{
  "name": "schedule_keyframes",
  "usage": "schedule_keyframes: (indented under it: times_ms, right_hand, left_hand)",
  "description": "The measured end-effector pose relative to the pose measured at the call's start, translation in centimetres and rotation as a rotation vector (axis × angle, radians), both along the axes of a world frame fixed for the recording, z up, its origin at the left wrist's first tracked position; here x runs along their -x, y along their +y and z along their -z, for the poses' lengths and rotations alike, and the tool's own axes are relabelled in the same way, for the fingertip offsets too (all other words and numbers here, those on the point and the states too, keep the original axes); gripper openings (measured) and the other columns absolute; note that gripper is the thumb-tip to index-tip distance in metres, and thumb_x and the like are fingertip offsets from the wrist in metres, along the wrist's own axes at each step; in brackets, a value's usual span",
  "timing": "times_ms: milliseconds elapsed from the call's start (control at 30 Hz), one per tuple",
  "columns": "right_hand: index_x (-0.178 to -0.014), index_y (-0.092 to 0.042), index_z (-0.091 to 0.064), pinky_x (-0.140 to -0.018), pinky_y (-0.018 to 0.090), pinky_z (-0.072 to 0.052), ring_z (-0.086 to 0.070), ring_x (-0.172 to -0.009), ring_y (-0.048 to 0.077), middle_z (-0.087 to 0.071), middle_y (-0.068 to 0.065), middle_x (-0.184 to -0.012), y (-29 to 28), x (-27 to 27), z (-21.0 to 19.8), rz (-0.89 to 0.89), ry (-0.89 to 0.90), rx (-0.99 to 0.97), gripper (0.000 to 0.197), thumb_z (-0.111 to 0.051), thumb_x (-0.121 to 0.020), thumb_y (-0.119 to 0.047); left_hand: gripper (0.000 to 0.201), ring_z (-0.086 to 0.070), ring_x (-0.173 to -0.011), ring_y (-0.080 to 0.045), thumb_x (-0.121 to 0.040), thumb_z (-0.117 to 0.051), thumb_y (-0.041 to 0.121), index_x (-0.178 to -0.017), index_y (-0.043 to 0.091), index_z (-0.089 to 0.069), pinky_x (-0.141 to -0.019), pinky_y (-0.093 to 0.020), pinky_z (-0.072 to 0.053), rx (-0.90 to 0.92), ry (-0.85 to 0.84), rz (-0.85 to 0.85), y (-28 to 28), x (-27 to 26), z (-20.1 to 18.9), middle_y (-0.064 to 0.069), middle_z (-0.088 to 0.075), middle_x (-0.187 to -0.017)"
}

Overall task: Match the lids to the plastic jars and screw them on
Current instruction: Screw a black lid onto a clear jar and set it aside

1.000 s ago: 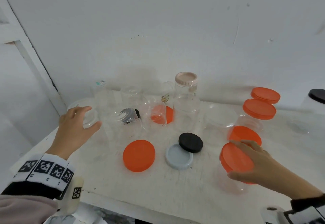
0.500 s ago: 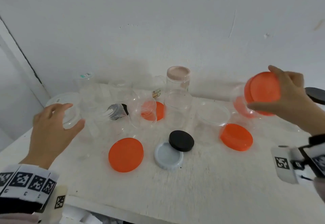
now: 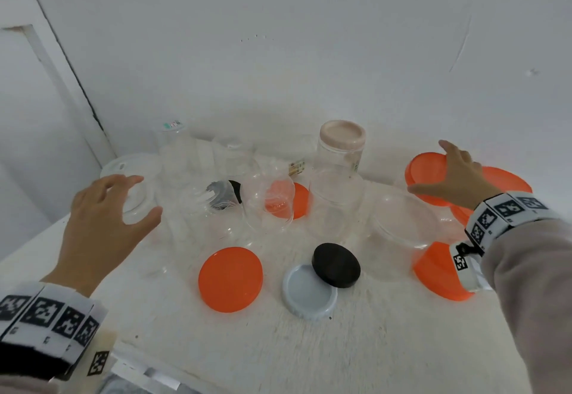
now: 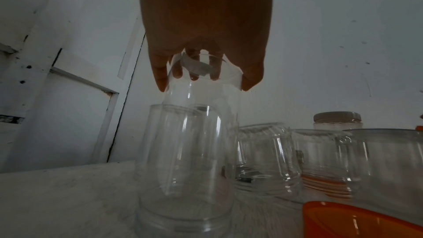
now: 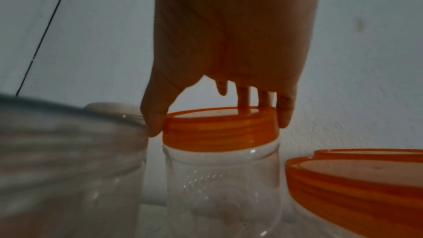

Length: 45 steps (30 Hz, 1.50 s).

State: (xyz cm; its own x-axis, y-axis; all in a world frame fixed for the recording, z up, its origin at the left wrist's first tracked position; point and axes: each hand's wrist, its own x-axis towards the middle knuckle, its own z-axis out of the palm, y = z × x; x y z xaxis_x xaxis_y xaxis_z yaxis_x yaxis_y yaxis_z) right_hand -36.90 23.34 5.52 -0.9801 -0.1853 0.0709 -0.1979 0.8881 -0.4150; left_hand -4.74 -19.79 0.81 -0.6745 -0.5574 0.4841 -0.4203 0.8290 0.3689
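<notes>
Right hand [image 3: 455, 177] at the back right of the surface [image 3: 216, 341], thumb and fingers curled round the rim of an orange lid [image 5: 219, 126]. The lid sits on a clear jar [image 5: 223, 187] that stands upright next to the wall. In the right wrist view the lid looks nearly level on the neck; whether it is threaded home I cannot tell.

Left hand [image 3: 105, 217] at the back left, fingers draped over the top of a tall clear jar [image 4: 201, 115] — the left wrist view shows fingertips down its far side and the thumb on the near side, a light hold. A second clear jar [image 4: 183, 169] stands just in front of it.

Key relation: the lidded jar's long axis is vertical, directly under the right palm, so any twist turns about that axis. The left hand is well apart, across the cluster, and does not steady this jar.

Loose lids lie near the front: one orange [image 3: 230, 279], one grey [image 3: 309, 291] turned inside up, one black [image 3: 336, 265] overlapping the grey one's edge. Another orange lid [image 3: 439, 273] lies under the right wrist. A jar with a pink lid [image 3: 342, 135] stands at the back, capped. Several open jars are between the hands.

Judgement: this jar is either being tightened or set down finished; most jars are still unlidded. A one-handed twist could spin the light jar.
</notes>
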Motion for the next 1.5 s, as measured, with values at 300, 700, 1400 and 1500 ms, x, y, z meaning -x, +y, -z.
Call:
schedule_keyframes:
  times_ms: [300, 700, 1400, 1500]
  right_hand:
    - [-0.151, -0.02, -0.021, -0.106, 0.055, -0.029, -0.027, -0.136, 0.041, -0.024, 0.014, -0.151, -0.8, 2.6, 1.8, -0.027, -0.145, -0.269, 0.102, -0.076, -0.072, -0.053]
    - [-0.142, -0.009, -0.041, -0.104, 0.049, -0.038, -0.046, -0.124, 0.036, -0.041, 0.018, -0.142, -1.8, 1.3, 0.2, -0.133, -0.201, -0.326, 0.071, -0.066, -0.086, -0.044]
    - [-0.151, -0.027, -0.019, -0.103, 0.039, -0.039, -0.029, -0.131, 0.022, -0.026, -0.005, -0.15, -12.4, -15.3, 2.7, -0.868, -0.283, -0.811, 0.091, -0.073, -0.078, -0.019]
    - [-0.152, -0.028, -0.013, -0.101, 0.042, -0.041, -0.029, -0.132, 0.025, -0.024, -0.004, -0.151, -12.4, -14.9, 3.6, -0.85, -0.278, -0.945, 0.104, -0.077, -0.072, -0.011]
  left_hand:
    - [0.062, -0.04, -0.126, -0.035, -0.079, -0.075, 0.034, -0.133, 0.013, -0.054, -0.1, -0.052, -0.039, -0.001, -0.031, -0.044, 0.9, -0.2, -0.5, -0.01, -0.05, -0.135]
    - [0.066, -0.036, -0.132, -0.033, -0.081, -0.072, 0.038, -0.137, 0.01, -0.05, -0.103, -0.051, -0.037, -0.031, -0.058, -0.038, 1.1, -0.3, -0.8, -0.011, -0.047, -0.141]
    - [0.06, -0.042, -0.12, -0.027, -0.081, -0.072, 0.043, -0.134, 0.024, -0.051, -0.099, -0.041, -0.032, -0.22, 0.136, 0.059, 2.6, -4.7, -3.7, -0.002, -0.048, -0.132]
    - [0.056, -0.044, -0.111, -0.013, -0.083, -0.065, 0.042, -0.134, 0.027, -0.05, -0.093, -0.03, -0.031, -0.269, 0.226, 0.114, 3.0, -5.0, -4.7, 0.006, -0.048, -0.126]
